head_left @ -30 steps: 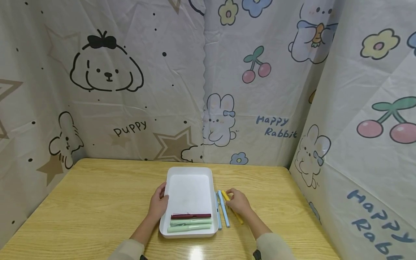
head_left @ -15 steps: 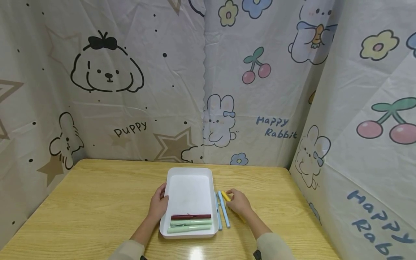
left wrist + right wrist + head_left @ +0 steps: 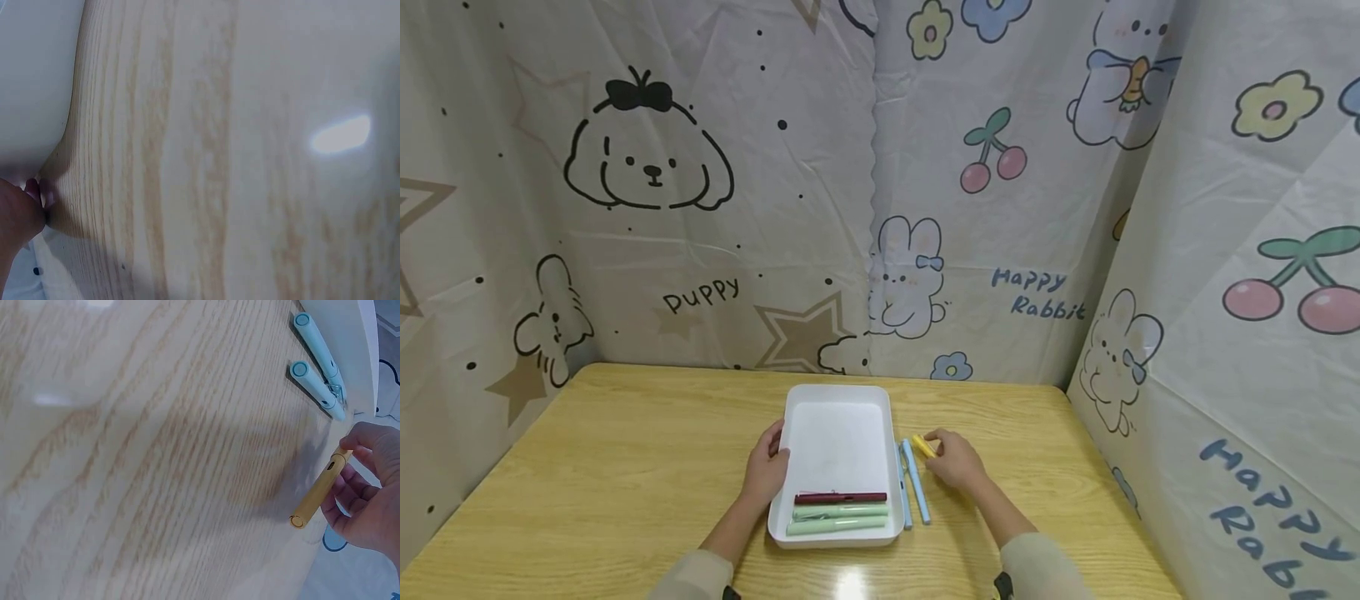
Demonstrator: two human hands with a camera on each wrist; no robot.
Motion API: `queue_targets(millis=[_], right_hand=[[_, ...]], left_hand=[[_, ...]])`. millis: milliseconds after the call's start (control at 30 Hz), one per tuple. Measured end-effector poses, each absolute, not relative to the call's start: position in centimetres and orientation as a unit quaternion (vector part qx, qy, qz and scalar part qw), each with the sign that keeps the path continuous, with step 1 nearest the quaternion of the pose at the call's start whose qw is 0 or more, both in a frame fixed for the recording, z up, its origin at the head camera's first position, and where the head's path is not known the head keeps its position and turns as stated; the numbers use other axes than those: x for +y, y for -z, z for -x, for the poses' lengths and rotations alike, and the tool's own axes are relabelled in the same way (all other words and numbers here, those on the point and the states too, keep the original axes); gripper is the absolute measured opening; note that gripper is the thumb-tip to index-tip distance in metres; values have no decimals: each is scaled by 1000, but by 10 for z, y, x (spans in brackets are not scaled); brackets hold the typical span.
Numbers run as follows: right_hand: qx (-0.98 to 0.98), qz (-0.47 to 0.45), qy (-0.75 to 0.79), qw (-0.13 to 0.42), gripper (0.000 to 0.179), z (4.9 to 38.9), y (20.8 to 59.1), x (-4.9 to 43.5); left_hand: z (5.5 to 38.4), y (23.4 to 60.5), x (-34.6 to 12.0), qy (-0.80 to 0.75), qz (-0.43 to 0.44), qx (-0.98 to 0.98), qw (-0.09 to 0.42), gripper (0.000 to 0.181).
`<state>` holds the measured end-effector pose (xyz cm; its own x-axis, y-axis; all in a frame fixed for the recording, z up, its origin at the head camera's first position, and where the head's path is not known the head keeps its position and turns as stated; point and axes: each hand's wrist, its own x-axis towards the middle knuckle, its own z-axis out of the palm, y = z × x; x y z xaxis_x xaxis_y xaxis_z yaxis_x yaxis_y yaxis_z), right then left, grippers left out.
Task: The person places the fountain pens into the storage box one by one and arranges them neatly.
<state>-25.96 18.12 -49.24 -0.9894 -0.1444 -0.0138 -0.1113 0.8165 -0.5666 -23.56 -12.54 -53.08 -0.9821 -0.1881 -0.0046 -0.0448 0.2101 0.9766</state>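
Note:
My right hand pinches a yellow pen between thumb and fingers, just right of two light blue pens; the right wrist view shows the pen tilted, its end toward the camera. My left hand holds the left side of a white tray, thumb at the rim; in the left wrist view only part of that hand shows at the edge. Across the tray's near end lie a dark red pen and two pale green pens, side by side.
The two light blue pens lie on the wooden table along the tray's right side. A printed curtain hangs behind the table and at both sides.
The yellow pen, first lying beside the blue pens, has been picked up and turned in my right hand, which has shifted slightly right. My left hand and the tray have stayed put.

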Motion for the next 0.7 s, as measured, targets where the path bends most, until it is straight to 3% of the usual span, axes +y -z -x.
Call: queue_targets(millis=[700], right_hand=[[948, 134, 289, 23, 37, 261, 476, 163]], left_hand=[[236, 531, -125, 621, -77, -778, 56, 52]])
